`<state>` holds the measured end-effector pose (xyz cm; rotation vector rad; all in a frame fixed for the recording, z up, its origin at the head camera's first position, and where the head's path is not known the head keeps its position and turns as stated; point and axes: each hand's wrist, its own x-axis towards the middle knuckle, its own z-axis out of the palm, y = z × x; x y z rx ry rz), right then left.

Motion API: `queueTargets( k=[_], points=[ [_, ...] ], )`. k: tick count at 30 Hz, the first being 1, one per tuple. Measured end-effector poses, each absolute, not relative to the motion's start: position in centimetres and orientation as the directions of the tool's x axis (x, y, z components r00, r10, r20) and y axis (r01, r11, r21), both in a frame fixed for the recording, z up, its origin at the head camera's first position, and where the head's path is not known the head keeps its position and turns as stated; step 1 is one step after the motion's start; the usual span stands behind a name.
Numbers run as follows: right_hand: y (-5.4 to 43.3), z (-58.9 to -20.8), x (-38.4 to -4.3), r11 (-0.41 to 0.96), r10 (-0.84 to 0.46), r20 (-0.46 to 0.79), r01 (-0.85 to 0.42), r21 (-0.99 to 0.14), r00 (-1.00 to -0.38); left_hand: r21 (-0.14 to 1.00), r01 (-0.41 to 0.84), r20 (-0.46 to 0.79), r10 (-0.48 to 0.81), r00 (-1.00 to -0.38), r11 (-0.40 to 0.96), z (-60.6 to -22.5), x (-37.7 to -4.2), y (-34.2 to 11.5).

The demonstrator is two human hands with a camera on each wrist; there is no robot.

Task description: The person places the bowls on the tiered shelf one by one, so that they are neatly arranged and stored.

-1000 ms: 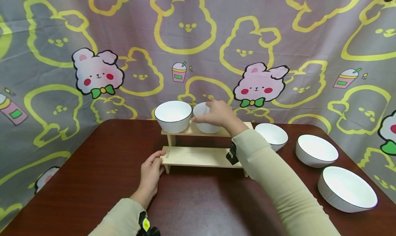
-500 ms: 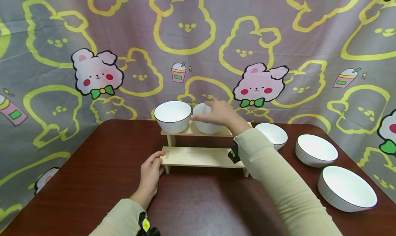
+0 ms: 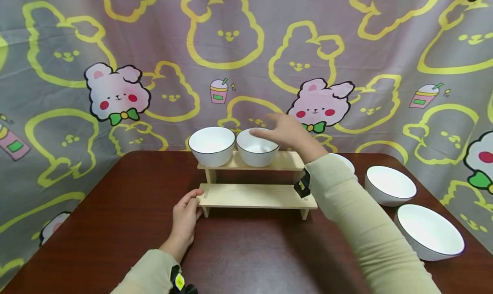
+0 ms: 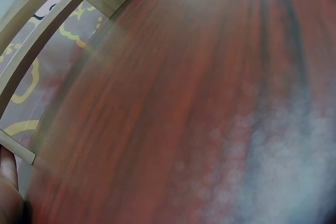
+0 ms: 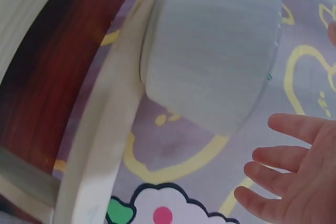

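A two-tier wooden shelf rack (image 3: 254, 195) stands on the table, with two white, dark-rimmed bowls on its upper tier. My left hand (image 3: 184, 221) grips the left end of the lower tier, thumb on top and fingers below. The left bowl (image 3: 212, 147) sits beside the middle bowl (image 3: 256, 150). My right hand (image 3: 290, 133) is over the right side of the middle bowl, partly overlapping it in the head view. In the right wrist view its fingers (image 5: 281, 158) are spread, apart from the bowl wall (image 5: 210, 51), and hold nothing.
To the right on the dark red table (image 3: 115, 225) are more white bowls: one (image 3: 343, 161) partly behind the right arm, another (image 3: 389, 185), and a larger one (image 3: 427, 232) near the edge. A patterned curtain (image 3: 246, 50) hangs behind.
My right hand has let go of the middle bowl and moved up and to the right, uncovering more of it. The left hand keeps its grip on the rack. The head view has shifted slightly.
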<state>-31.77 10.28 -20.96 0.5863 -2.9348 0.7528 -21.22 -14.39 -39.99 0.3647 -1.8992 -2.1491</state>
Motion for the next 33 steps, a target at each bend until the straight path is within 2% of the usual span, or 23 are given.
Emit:
queueTargets(
  k=[11, 20, 27, 33],
  points=[
    [13.5, -20.6, -31.4, 0.796, -0.267, 0.302, -0.386, -0.467, -0.915, 0.992, 0.016, -0.029, -0.353, -0.935, -0.123, -40.2, -21.4, -14.5],
    [16.8, -22.0, -31.7, 0.768, -0.172, 0.466, -0.414, -0.489, -0.868, 0.993, 0.003, -0.038, -0.352, -0.935, -0.117, -40.1, -21.3, -14.6],
    [19.4, -23.2, -31.5, 0.754, -0.116, 0.534, -0.424, -0.502, -0.837, 0.993, 0.009, -0.033, -0.352, -0.936, -0.118, -40.0, -21.3, -14.5],
    [21.4, -24.8, -31.5, 0.767, -0.061, 0.543, -0.387, -0.512, -0.838, 0.993, 0.014, -0.027, -0.344, -0.939, -0.117, -40.0, -21.2, -14.5]
  ],
)
